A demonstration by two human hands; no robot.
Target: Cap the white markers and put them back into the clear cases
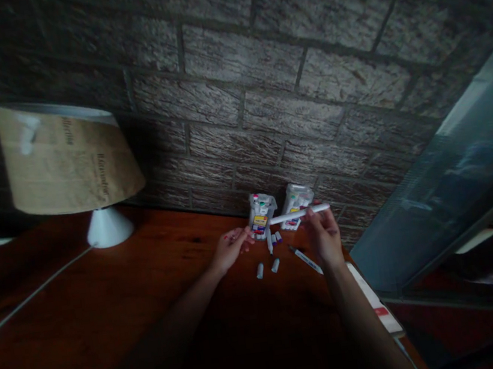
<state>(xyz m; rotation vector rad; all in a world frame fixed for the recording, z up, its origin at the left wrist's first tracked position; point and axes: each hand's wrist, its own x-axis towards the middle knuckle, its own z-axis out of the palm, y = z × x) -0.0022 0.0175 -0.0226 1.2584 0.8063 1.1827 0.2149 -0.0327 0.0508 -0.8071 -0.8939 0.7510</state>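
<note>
My right hand [323, 232] is closed round a white marker [305, 212] and holds it level above the wooden table [108, 305]. My left hand [231, 246] has its fingers pinched together beside a marker pack [261, 214]; what it pinches is too small to name. A second marker pack [296, 200] stands behind the held marker, against the wall. Several loose caps [267, 266] and an uncapped marker [307, 260] lie on the table between my hands.
A lamp with a paper-brown shade [63, 157] and white base [107, 227] stands at the left, its cable [34, 294] trailing over the table. A brick wall [261, 86] runs behind. A white book or box [375, 303] lies by the right edge. A glass panel [455, 181] slopes at right.
</note>
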